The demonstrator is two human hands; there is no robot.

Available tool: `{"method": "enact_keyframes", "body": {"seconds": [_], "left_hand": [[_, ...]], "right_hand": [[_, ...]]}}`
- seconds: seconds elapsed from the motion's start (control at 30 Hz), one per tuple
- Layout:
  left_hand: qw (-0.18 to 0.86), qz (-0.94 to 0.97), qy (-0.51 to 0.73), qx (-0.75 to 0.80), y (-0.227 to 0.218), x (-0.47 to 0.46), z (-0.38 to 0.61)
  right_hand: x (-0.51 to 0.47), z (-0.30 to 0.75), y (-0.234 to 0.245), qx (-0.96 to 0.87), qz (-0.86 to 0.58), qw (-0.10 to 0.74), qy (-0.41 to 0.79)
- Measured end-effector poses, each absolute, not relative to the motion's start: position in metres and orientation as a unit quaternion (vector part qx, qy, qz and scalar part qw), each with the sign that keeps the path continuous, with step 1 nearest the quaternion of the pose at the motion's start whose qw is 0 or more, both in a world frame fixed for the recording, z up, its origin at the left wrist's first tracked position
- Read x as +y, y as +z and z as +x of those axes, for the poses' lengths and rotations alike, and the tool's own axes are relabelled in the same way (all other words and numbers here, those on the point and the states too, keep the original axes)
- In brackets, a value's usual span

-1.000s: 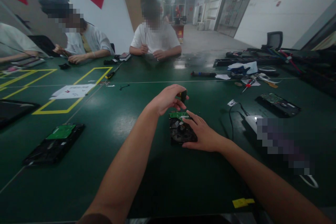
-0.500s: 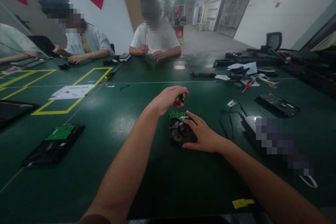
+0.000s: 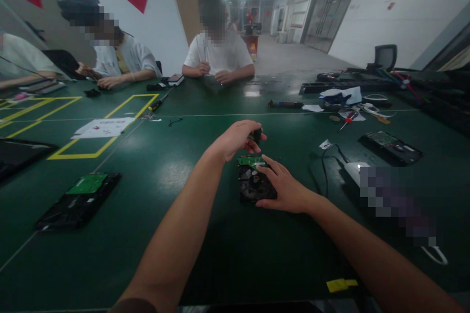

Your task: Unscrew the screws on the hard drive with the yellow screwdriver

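The screwdriver is being gripped by the fingers of the left hand, which are closed around its dark handle, just above the far end of the hard drive. The drive is being held flat on the green desk, in front of the person, by the right hand, whose fingers are being kept spread across its right side. A second drive is lying well apart to the left.

The green counter holds a black drive in the middle, a second drive on the left (green side up), a third drive far right, a white paper lying across yellow lines, and a yellow sticker in front.
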State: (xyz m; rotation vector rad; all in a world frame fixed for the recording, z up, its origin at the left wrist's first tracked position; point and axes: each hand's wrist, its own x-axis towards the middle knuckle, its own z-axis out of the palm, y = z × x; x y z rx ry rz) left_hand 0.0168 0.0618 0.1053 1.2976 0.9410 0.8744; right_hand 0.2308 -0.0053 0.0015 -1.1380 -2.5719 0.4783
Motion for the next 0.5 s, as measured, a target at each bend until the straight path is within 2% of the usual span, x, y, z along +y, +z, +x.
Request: {"method": "enact_keyframes", "body": {"seconds": [0.2, 0.5], "left_hand": [[0.594, 0.584, 0.374, 0.407, 0.1051, 0.061, 0.0152], [0.624, 0.563, 0.369, 0.397, 0.104, 0.062, 0.0161]], "right_hand": [[-0.0059, 0.2304, 0.0037, -0.892, -0.399, 0.133, 0.166], [-0.0055, 0.2312, 0.0026, -0.894, -0.388, 0.151, 0.167]]}}
